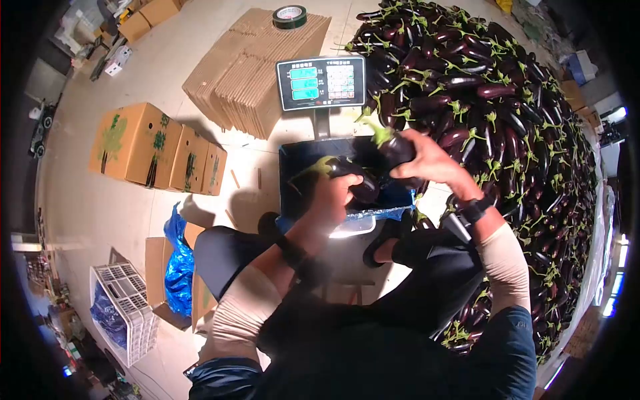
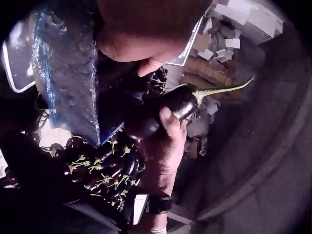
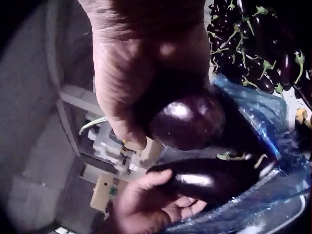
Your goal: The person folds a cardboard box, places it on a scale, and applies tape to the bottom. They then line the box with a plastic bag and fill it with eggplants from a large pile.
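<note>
My left hand [image 1: 332,195] grips a dark purple eggplant [image 1: 366,189], its thumb across the near side. A second eggplant [image 1: 395,151], green stem end up, is held in my right hand [image 1: 432,160]. Both hang over a crate lined with blue plastic [image 1: 293,148]. In the left wrist view, the thumb of my right hand [image 2: 168,139] lies over its eggplant [image 2: 183,101], whose long stem sticks out. The right wrist view shows the rounded end of that eggplant [image 3: 187,122] just above the one [image 3: 214,179] in my left hand [image 3: 146,207].
A scale display [image 1: 321,83] stands behind the crate. A large eggplant heap [image 1: 480,87] fills the right side. Flattened cardboard [image 1: 247,67] bears a tape roll [image 1: 289,17]. Closed boxes [image 1: 157,147], an open box with blue plastic [image 1: 179,267] and a white crate [image 1: 127,307] are left.
</note>
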